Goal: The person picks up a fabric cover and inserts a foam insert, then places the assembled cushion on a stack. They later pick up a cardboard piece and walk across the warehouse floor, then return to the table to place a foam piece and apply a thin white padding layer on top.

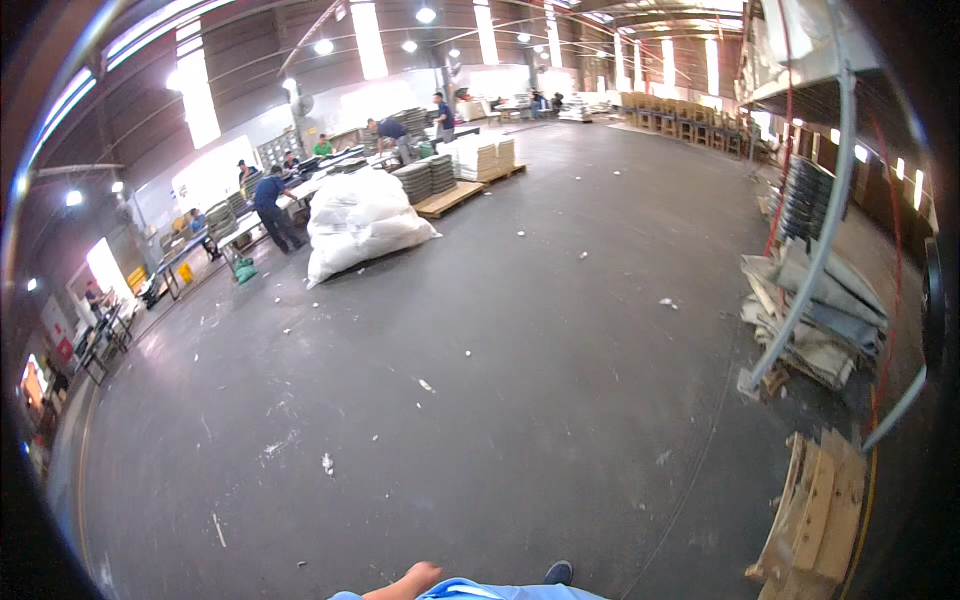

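Observation:
My left hand [424, 574] shows at the lower edge, its forearm bent across the front of my blue shirt [500, 590]. It is small and partly cut off, so I cannot make out its fingers, and nothing plainly sticks out of it. To its right, the tip of one dark shoe [559, 573] stands on the grey floor [480, 430]. My right hand is outside the picture.
A big white plastic bundle [365, 220] sits ahead on the left, beside stacks on wooden pallets [450, 198]. Several people work at tables behind it. To the right are a metal rack post [815, 270], folded sheets [815, 310] and wooden pieces [815, 510]. White scraps dot the floor.

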### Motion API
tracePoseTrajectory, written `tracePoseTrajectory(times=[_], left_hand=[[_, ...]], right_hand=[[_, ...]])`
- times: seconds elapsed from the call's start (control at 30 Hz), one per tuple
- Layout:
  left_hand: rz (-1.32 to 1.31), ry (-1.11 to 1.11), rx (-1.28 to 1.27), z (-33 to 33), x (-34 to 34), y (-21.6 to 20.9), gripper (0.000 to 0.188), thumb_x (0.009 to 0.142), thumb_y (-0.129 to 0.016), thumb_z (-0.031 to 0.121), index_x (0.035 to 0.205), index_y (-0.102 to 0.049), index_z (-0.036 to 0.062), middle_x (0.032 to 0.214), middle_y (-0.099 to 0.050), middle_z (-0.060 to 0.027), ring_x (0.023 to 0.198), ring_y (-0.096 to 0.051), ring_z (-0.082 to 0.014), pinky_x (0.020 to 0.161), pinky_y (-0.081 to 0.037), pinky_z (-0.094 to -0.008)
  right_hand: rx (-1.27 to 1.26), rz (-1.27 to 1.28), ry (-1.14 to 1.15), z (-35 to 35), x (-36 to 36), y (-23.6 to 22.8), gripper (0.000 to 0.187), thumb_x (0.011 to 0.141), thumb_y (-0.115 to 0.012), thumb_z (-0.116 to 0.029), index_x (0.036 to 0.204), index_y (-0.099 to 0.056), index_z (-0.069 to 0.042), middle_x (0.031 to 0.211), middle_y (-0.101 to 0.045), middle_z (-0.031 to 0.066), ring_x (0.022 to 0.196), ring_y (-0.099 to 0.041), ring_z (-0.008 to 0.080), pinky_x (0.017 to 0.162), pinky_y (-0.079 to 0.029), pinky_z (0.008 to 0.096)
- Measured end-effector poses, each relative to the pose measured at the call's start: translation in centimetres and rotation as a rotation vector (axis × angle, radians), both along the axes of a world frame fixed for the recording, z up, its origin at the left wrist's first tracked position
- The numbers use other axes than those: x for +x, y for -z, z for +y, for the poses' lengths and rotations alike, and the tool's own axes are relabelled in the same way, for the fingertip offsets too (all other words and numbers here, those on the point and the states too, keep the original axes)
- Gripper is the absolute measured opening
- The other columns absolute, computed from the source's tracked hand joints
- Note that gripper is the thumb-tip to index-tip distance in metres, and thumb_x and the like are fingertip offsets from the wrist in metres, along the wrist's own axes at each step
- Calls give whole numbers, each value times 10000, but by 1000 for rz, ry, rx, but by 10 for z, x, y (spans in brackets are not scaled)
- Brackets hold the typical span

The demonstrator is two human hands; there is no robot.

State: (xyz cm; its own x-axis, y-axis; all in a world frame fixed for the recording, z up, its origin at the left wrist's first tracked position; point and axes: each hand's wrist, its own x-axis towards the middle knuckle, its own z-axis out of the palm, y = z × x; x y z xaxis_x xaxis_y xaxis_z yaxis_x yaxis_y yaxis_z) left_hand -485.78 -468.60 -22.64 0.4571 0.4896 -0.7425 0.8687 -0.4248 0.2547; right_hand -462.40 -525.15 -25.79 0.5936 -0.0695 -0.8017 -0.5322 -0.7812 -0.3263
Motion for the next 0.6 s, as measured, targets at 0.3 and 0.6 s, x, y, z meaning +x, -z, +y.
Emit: tracePoseTrajectory(times=[0.3,0.6], left_hand=[[233,-235,-148,137,98,11,445,909,-540,396,1087,-750,47,1029,-752,-181,994,-727,-342,876,-554,-466],[-168,206,-16,380,461,45,429,902,-536,399,1012,-757,49,925,-751,-184,915,-733,-344,840,-553,-479]], right_hand=[[154,-586,-58,287,471,-42,403,891,-724,-201,1248,-692,-16,993,-744,127,855,-716,196,679,-562,360],[322,-576,-443,529,602,41,482,849,-789,-261,1244,-668,-13,911,-709,95,803,-676,171,756,-567,368]])
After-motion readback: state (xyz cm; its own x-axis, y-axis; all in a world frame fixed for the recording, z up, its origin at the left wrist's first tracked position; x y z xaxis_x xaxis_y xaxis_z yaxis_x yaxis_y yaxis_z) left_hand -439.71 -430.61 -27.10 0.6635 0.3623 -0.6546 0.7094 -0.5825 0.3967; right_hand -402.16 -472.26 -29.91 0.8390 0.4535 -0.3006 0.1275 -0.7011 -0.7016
